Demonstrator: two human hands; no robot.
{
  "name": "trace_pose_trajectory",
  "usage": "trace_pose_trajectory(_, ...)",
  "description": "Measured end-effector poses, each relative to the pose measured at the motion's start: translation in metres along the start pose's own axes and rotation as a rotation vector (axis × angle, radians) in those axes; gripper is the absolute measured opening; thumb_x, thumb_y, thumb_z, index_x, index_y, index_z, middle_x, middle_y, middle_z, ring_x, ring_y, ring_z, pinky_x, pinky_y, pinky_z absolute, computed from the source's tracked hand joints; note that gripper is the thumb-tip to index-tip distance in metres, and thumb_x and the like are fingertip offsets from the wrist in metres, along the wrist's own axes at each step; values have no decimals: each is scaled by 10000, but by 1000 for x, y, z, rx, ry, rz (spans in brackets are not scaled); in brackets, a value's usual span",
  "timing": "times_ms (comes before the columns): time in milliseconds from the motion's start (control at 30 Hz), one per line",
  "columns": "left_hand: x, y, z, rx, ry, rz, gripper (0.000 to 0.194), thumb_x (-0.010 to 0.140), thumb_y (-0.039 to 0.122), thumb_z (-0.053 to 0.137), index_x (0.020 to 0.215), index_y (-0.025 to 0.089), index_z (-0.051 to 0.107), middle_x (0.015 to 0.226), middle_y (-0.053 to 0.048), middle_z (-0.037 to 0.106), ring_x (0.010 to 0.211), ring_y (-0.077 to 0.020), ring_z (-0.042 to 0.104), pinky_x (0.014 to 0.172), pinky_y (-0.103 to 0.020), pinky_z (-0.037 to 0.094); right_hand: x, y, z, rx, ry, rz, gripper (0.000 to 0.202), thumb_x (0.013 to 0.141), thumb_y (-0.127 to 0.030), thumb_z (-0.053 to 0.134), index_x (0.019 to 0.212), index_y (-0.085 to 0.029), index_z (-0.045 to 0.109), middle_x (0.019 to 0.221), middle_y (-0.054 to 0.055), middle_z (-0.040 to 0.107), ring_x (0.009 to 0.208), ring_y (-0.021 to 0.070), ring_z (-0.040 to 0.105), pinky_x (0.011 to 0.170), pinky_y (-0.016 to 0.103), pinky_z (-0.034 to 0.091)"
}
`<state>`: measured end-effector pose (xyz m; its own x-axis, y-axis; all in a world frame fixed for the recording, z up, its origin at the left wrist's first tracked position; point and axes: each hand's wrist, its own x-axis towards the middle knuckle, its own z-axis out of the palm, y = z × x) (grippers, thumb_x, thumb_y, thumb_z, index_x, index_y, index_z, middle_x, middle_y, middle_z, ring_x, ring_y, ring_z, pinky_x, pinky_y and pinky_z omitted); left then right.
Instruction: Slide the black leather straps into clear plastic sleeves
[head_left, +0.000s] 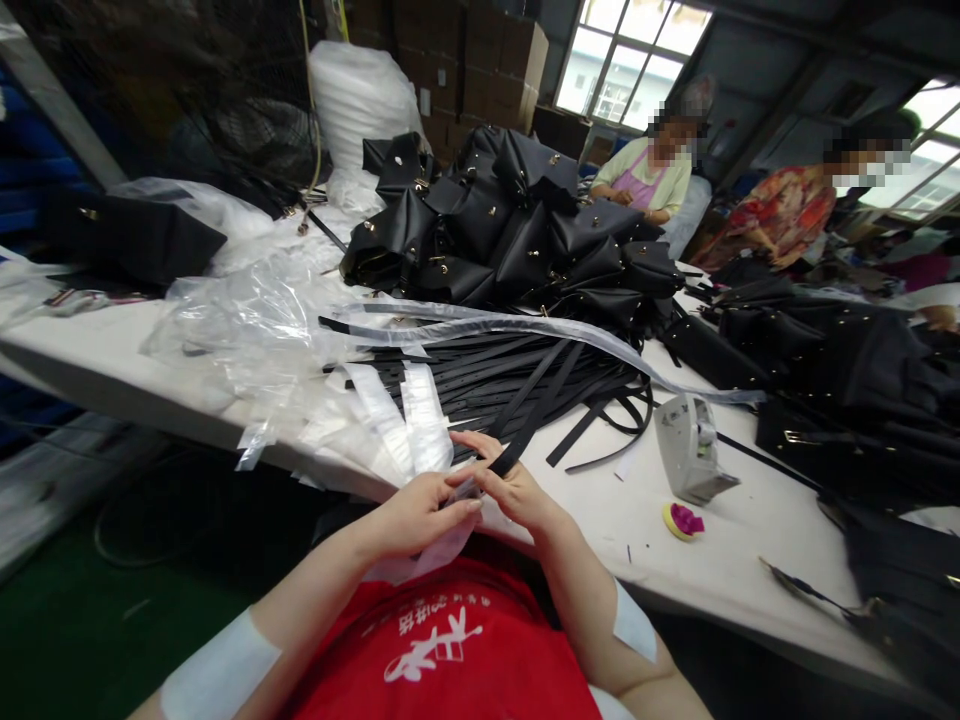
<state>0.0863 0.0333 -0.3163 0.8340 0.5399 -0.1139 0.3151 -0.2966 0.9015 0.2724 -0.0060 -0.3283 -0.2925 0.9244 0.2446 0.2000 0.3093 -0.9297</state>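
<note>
At the white table (pixel 600 520) hands (pixel 424 512) (pixel 519 492) meet, right holding black strap (pixel 532 427), left's grip unclear.

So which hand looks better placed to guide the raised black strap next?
Probably the right hand: the raised black strap meets its fingers, while the left hand sits farther from that strap, by translucent plastic film.

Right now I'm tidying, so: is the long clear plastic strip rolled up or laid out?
Laid out: the plastic strip stretches across the black straps.
</note>
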Motion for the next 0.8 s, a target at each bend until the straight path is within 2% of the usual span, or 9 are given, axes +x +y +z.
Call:
trace_pose_trajectory(67,1,-1,1,11,6,25,395,919,378,439,700,138,663,671,-10,600,597,-125,480,607,-229,384,1,4,1,131,93,56,407,901,-559,509,1083,-268,727,1364,48,552,1299,246,435,1138,417,245)
trace_pose_trajectory(200,1,-1,2,41,-82,-15,390,927,395,435,756,144,680,676,-14,620,642,-142,535,659,-230,414,5,19,-2,441,451,202,522,931,-602,385,1070,-225,718,1134,69,688,1131,233,582,1060,431,366)
trace_pose_trajectory(267,2,-1,2,51,-95,-22,431,935,436,409,769,145,681,692,-20,629,650,-149,541,662,-231,420,6,24,-5,439,527,207,519,948,-574,364,986,-217,738,1132,62,691,1147,228,574,1080,428,344)
trace_pose_trajectory(333,4,1,3,64,-78,-22,494,950,474,355,765,143,671,696,-29,628,655,-157,545,664,-238,425,6,24,-7,373,504,194,492,957,-547,374,963,-226,747,1229,44,652,1226,224,518,1126,417,276)
trace_pose_trajectory(433,12,2,7,57,-33,0,546,970,479,277,791,144,669,746,-48,648,710,-175,576,713,-258,437,4,19,-3,247,363,180,498,971,-545,338,1019,-254,740,1380,6,545,1322,215,419,1159,408,206)
trace_pose_trajectory(567,22,-1,17,53,143,-1,498,973,421,261,823,149,650,809,-67,670,763,-195,601,749,-287,446,2,19,12,176,229,180,485,948,-567,381,1009,-251,744,1395,14,527,1362,219,351,1148,385,224)
trace_pose_trajectory(633,23,-4,20,104,216,-5,461,967,388,277,803,158,640,815,-71,672,776,-203,606,765,-301,445,4,25,15,250,362,201,405,900,-548,506,1045,-237,724,1367,39,547,1313,227,413,1111,376,291)
trace_pose_trajectory(733,18,-5,20,184,224,6,448,965,377,287,815,169,654,837,-77,680,809,-218,617,788,-314,443,9,35,8,533,755,266,397,763,-418,729,1098,-217,656,1219,51,630,1148,203,551,1026,342,391)
trace_pose_trajectory(800,14,-3,19,197,171,17,429,967,383,295,903,176,665,899,-83,696,853,-229,632,804,-318,452,13,37,-2,818,826,383,328,740,-357,749,995,-178,648,1062,57,676,986,182,621,934,313,457)
